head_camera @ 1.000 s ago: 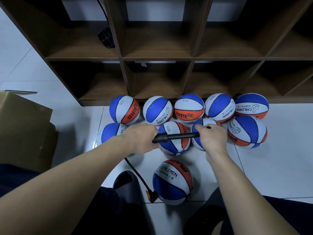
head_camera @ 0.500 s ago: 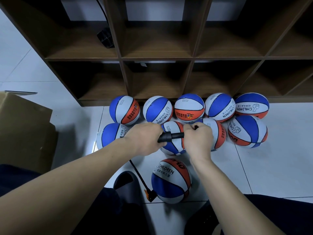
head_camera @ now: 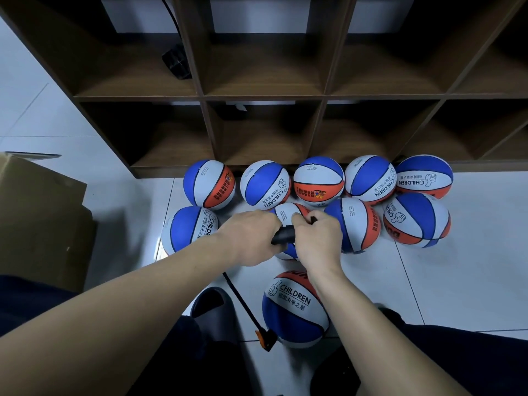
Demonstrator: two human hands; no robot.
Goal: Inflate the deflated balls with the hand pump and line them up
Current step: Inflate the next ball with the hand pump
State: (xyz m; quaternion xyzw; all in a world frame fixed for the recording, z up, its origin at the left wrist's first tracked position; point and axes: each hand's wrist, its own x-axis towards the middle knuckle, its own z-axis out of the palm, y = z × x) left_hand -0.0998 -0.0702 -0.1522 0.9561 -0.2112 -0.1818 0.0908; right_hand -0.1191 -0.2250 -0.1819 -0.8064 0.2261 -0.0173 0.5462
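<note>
Both hands (head_camera: 251, 238) (head_camera: 317, 241) grip pump (head_camera: 283, 234), ball (head_camera: 294, 310) below them on hose; 9 done beyond, lineup rough.

Head-mounted, wide-angle, looking forward and down from close above at floor (head_camera: 457, 281) and shelf unit (head_camera: 325, 95).

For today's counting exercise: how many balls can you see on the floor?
10: five in the back row by the shelf, four in the second row, one partly hidden behind the hands, and one nearest on the hose.
</note>
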